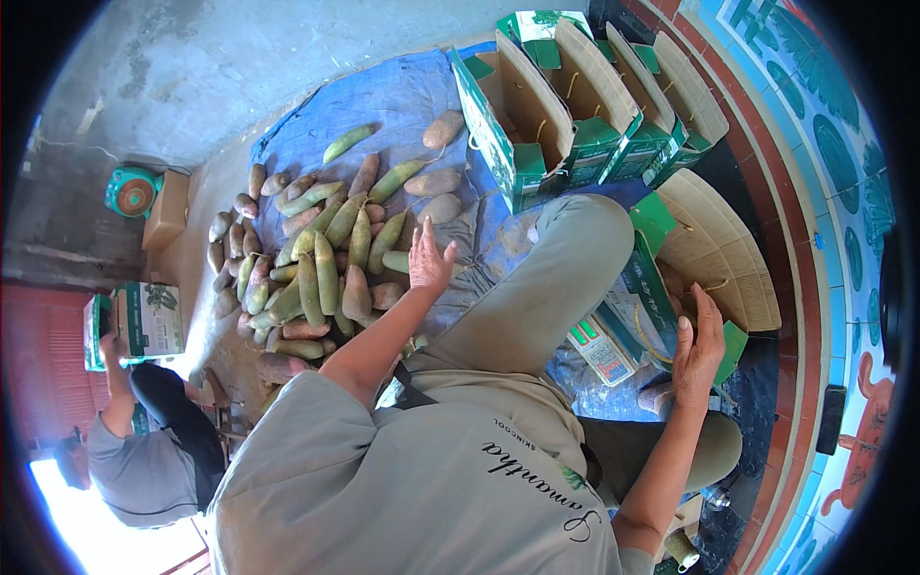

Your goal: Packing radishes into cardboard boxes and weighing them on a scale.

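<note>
My left hand (431, 259) is raised at the right edge of a heap of long radish-like roots (326, 273). Its fingers are spread and nothing shows in them. Some roots are green, others brownish and dusted with soil. A green radish (398, 261) lies beside that hand, partly hidden behind it. On my right, an open green carton (644, 297) with a cardboard flap stands beside my knee, brownish roots just visible inside. At its near rim is my right hand (700, 350), fingers stretched out and apart from the thumb, holding nothing that I can see.
A digital scale (602, 350) is on the floor beside the carton. Several open green cartons (517, 105) line up at the far right. Blue sheeting (402, 91) lies under the roots. At left, another person (144, 474) handles a green-and-white box (153, 316) near a small cardboard box (168, 216).
</note>
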Action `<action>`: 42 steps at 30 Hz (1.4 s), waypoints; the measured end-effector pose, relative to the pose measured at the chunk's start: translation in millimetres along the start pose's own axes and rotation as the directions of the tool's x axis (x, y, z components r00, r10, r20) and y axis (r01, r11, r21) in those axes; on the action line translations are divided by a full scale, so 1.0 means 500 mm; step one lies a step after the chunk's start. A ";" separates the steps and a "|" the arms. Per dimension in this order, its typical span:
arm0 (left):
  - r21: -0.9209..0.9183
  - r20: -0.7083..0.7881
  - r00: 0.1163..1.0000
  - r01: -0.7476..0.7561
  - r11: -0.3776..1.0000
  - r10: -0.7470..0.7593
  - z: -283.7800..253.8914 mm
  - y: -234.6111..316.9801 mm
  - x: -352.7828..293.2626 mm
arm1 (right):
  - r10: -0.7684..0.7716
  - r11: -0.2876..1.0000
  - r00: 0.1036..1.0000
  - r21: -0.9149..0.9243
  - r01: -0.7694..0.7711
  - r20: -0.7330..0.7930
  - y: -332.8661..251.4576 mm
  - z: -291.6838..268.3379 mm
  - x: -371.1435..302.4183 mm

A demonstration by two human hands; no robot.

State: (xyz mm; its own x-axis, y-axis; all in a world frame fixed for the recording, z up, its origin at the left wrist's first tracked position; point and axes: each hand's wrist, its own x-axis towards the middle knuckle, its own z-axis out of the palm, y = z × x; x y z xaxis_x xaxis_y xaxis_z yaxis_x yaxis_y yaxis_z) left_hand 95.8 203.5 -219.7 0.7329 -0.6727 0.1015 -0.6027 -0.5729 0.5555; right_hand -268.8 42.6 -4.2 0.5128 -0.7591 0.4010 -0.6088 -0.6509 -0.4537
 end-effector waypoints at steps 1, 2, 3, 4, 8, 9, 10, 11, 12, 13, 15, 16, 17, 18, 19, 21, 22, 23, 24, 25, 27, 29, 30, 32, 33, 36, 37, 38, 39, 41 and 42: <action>0.000 -0.002 1.000 -0.003 1.000 0.003 0.000 0.001 -0.001 | -0.001 1.000 1.000 0.002 0.001 -0.003 -0.001 -0.001 -0.001; 0.000 -0.002 1.000 -0.003 1.000 0.003 0.000 0.001 -0.001 | -0.001 1.000 1.000 0.002 0.001 -0.004 -0.002 -0.002 -0.001; 0.001 0.000 1.000 -0.004 1.000 0.004 0.000 0.001 -0.001 | 0.000 1.000 1.000 0.001 0.000 -0.004 -0.002 -0.002 -0.001; 0.002 0.001 1.000 -0.006 1.000 0.006 0.000 0.001 -0.001 | 0.001 1.000 1.000 0.001 -0.001 -0.004 -0.002 -0.002 -0.001; 0.003 0.019 1.000 0.002 1.000 -0.002 0.000 0.000 -0.001 | 0.019 1.000 1.000 -0.006 -0.019 0.006 -0.002 -0.002 -0.003; 0.002 0.019 1.000 0.001 1.000 -0.001 0.000 0.000 -0.001 | 0.023 1.000 1.000 -0.011 -0.022 0.007 0.000 -0.001 -0.004; 0.001 0.020 1.000 0.001 1.000 -0.001 0.001 -0.001 -0.001 | 0.026 1.000 1.000 -0.015 -0.026 0.009 0.001 0.000 -0.004; 0.001 0.020 1.000 0.001 1.000 -0.001 0.001 -0.002 -0.002 | 0.026 1.000 1.000 -0.015 -0.026 0.009 0.002 0.000 -0.005; 0.001 0.023 1.000 0.005 1.000 -0.005 0.002 -0.002 -0.003 | 0.034 0.999 0.999 -0.024 -0.033 0.022 0.003 0.001 -0.005; 0.001 0.026 1.000 0.008 1.000 -0.008 0.002 -0.003 -0.003 | 0.041 0.999 0.999 -0.032 -0.040 0.035 0.004 0.001 -0.006; 0.001 0.031 0.999 0.015 1.000 -0.015 0.003 -0.006 -0.003 | 0.038 0.999 0.999 -0.037 -0.036 0.038 0.007 0.003 -0.006; 0.002 0.037 0.999 0.022 1.000 -0.022 0.003 -0.006 -0.004 | 0.034 0.999 0.999 -0.042 -0.032 0.041 0.008 0.003 -0.006; 0.002 0.037 0.999 0.022 1.000 -0.022 0.003 -0.006 -0.004 | 0.034 0.999 0.999 -0.043 -0.033 0.041 0.008 0.003 -0.007; -0.002 0.043 0.999 0.027 1.000 -0.027 0.003 -0.006 -0.005 | 0.037 0.998 0.998 -0.044 -0.035 0.046 0.008 0.003 -0.007; -0.006 0.049 0.998 0.033 0.999 -0.033 0.003 -0.007 -0.005 | 0.040 0.998 0.998 -0.046 -0.037 0.050 0.008 0.004 -0.006; 0.000 0.054 0.998 0.041 0.999 -0.041 0.003 -0.008 -0.005 | 0.044 0.998 0.997 -0.057 -0.040 0.068 0.006 0.003 -0.006; 0.006 0.060 0.997 0.048 0.999 -0.048 0.004 -0.009 -0.006 | 0.050 0.997 0.995 -0.069 -0.044 0.086 0.005 0.002 -0.006; 0.005 0.060 0.997 0.048 0.999 -0.049 0.005 -0.011 -0.006 | 0.050 0.997 0.995 -0.070 -0.044 0.086 0.006 0.002 -0.006; 0.006 0.061 0.997 0.047 0.999 -0.047 0.006 -0.012 -0.006 | 0.045 0.997 0.996 -0.066 -0.040 0.082 0.008 0.003 -0.006; 0.008 0.062 0.997 0.045 0.999 -0.046 0.006 -0.012 -0.006 | 0.041 0.997 0.996 -0.062 -0.036 0.078 0.009 0.004 -0.006; 0.007 0.067 0.997 0.048 0.999 -0.048 0.005 -0.012 -0.008 | 0.050 0.997 0.995 -0.061 -0.045 0.084 0.005 0.003 -0.006; 0.006 0.071 0.996 0.050 0.999 -0.051 0.004 -0.013 -0.010 | 0.060 0.997 0.994 -0.060 -0.055 0.089 0.005 0.004 -0.006; 0.010 0.070 0.996 0.051 0.999 -0.051 0.005 -0.015 -0.010 | 0.057 0.997 0.994 -0.060 -0.052 0.091 0.007 0.004 -0.007; 0.014 0.068 0.996 0.052 0.999 -0.052 0.006 -0.018 -0.012 | 0.053 0.997 0.994 -0.060 -0.047 0.094 0.009 0.005 -0.007; 0.021 0.069 0.996 0.056 0.998 -0.058 0.006 -0.020 -0.014 | 0.054 0.997 0.994 -0.062 -0.048 0.097 0.009 0.005 -0.007; 0.030 0.080 0.994 0.066 0.997 -0.068 0.006 -0.025 -0.017 | 0.059 0.996 0.993 -0.065 -0.052 0.100 0.008 0.006 -0.007; 0.033 0.089 0.993 0.070 0.997 -0.073 0.005 -0.024 -0.018 | 0.062 0.996 0.993 -0.068 -0.055 0.099 0.007 0.006 -0.006; 0.033 0.090 0.993 0.070 0.997 -0.073 0.004 -0.024 -0.019 | 0.062 0.996 0.993 -0.068 -0.055 0.099 0.008 0.006 -0.007; 0.040 0.094 0.992 0.074 0.996 -0.078 0.003 -0.023 -0.019 | 0.061 0.996 0.993 -0.070 -0.054 0.099 0.009 0.007 -0.007; 0.047 0.098 0.992 0.079 0.996 -0.083 0.001 -0.021 -0.020 | 0.060 0.996 0.993 -0.071 -0.053 0.098 0.009 0.007 -0.006; 0.055 0.103 0.991 0.083 0.995 -0.088 0.000 -0.021 -0.019 | 0.065 0.996 0.993 -0.064 -0.058 0.104 0.008 0.007 -0.006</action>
State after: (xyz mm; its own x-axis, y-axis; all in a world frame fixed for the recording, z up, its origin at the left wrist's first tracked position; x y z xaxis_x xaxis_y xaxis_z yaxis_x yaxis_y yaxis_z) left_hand 95.1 216.1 -226.7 0.7466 -0.6645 -0.0337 -0.5564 -0.6513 0.5160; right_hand -270.8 42.1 -10.0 0.5322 -0.7967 0.2863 -0.6752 -0.6035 -0.4242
